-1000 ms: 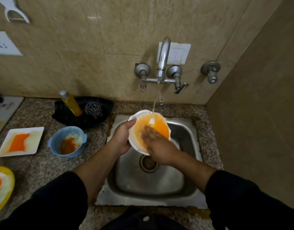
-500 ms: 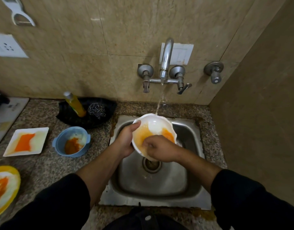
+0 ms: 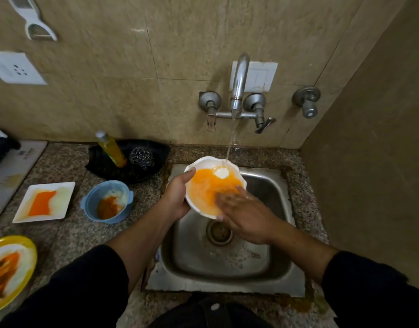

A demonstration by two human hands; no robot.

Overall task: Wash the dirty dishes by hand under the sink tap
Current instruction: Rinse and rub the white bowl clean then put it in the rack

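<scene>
A white bowl (image 3: pixel 205 165) smeared with orange residue is tilted over the steel sink (image 3: pixel 227 263). My left hand (image 3: pixel 176 197) grips its left rim, thumb on the edge. My right hand (image 3: pixel 246 215) lies flat with spread fingers on the bowl's lower right inside, blurred. Water runs from the tap (image 3: pixel 238 86) onto the bowl's upper inside, leaving a white patch there.
On the granite counter to the left stand a blue bowl (image 3: pixel 106 201) with orange residue, a white square plate (image 3: pixel 44 202) and a yellow-rimmed plate (image 3: pixel 8 271). A black tray (image 3: pixel 132 171) holds a yellow soap bottle (image 3: pixel 111 149) and a steel scrubber (image 3: pixel 142 157). A wall closes off the right side.
My right hand has slid across the bowl's inside toward its lower right and opened flat. Orange water again covers most of the bowl. My left hand keeps its hold.
</scene>
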